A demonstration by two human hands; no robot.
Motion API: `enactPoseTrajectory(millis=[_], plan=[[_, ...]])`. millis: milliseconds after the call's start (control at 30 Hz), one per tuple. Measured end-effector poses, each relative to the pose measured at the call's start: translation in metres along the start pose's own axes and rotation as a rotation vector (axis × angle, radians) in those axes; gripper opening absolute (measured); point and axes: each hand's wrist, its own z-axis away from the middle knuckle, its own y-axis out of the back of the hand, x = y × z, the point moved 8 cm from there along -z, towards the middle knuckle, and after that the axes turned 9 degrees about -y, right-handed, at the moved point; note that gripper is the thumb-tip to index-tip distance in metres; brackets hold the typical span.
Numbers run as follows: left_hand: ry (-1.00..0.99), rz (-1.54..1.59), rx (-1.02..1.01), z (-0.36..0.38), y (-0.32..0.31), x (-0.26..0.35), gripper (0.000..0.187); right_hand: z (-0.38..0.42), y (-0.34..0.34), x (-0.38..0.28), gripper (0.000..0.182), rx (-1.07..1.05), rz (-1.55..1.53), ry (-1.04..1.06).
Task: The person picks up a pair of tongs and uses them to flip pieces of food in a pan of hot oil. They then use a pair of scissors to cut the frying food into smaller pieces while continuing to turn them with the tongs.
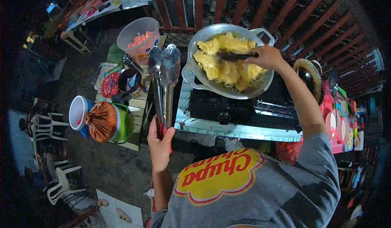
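In my left hand (160, 144) is a pair of metal tongs (163, 91), held upright with its two scalloped heads pointing away from me. My right hand (265, 58) is closed on a dark-handled utensil (238, 56) reaching over a large metal wok (195, 83). The working end of that utensil is hard to make out among the food. Yellow battered pieces (228, 71) crowd the wok, with oil bubbling around their edges. Under the wok stands a black gas stove (244, 112).
Left of the stove, a slatted table (136, 120) bears a clear tub (138, 26) of pinkish-orange pieces and a dark can (130, 81). An orange-covered container (102, 120) and white bucket (78, 112) stand nearby. A blackened round pan (308, 81) is at right. Railings (299, 18) rise behind.
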Motion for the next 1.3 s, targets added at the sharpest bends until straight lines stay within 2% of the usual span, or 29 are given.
enactPoseTrajectory(millis=[133, 300, 400, 467, 500, 667, 767, 900, 967, 1000, 1100, 1300], plan=[[0.011, 0.021, 0.007, -0.001, -0.002, 0.001, 0.059, 0.015, -0.01, -0.007, 0.054, -0.007, 0.005, 0.09], [-0.009, 0.011, 0.011, -0.001, 0.0, 0.003, 0.058, 0.033, 0.012, -0.011, 0.052, 0.059, 0.116, 0.051], [0.018, 0.033, 0.008, 0.001, 0.0, 0.001, 0.058, 0.041, 0.027, -0.017, 0.046, 0.137, 0.154, -0.022], [0.005, 0.037, 0.016, 0.001, 0.001, -0.001, 0.058, 0.037, 0.027, -0.026, 0.048, 0.298, 0.073, 0.111], [-0.009, 0.04, 0.024, 0.002, 0.002, -0.002, 0.057, 0.034, 0.023, -0.033, 0.05, 0.322, 0.148, 0.142], [-0.027, 0.016, 0.014, 0.003, 0.004, 0.0, 0.058, 0.021, 0.025, -0.039, 0.05, 0.406, 0.146, 0.151], [-0.008, -0.004, 0.017, 0.004, 0.007, -0.001, 0.057, 0.015, 0.032, -0.034, 0.048, 0.57, 0.144, 0.201], [-0.008, 0.014, 0.023, 0.003, 0.007, -0.002, 0.057, 0.013, 0.037, -0.032, 0.043, 0.532, 0.128, 0.156], [-0.01, 0.005, 0.022, 0.002, 0.007, -0.001, 0.057, 0.01, 0.04, -0.019, 0.042, 0.316, 0.104, -0.015], [-0.01, -0.004, 0.022, 0.002, 0.007, -0.001, 0.058, 0.013, 0.046, -0.018, 0.042, 0.316, 0.106, -0.011], [-0.005, 0.029, 0.016, 0.002, 0.005, 0.001, 0.058, 0.012, 0.034, -0.009, 0.051, 0.127, 0.115, 0.009], [-0.025, 0.083, 0.001, -0.001, 0.002, -0.002, 0.058, -0.004, 0.009, -0.018, 0.052, 0.037, 0.133, -0.043]])
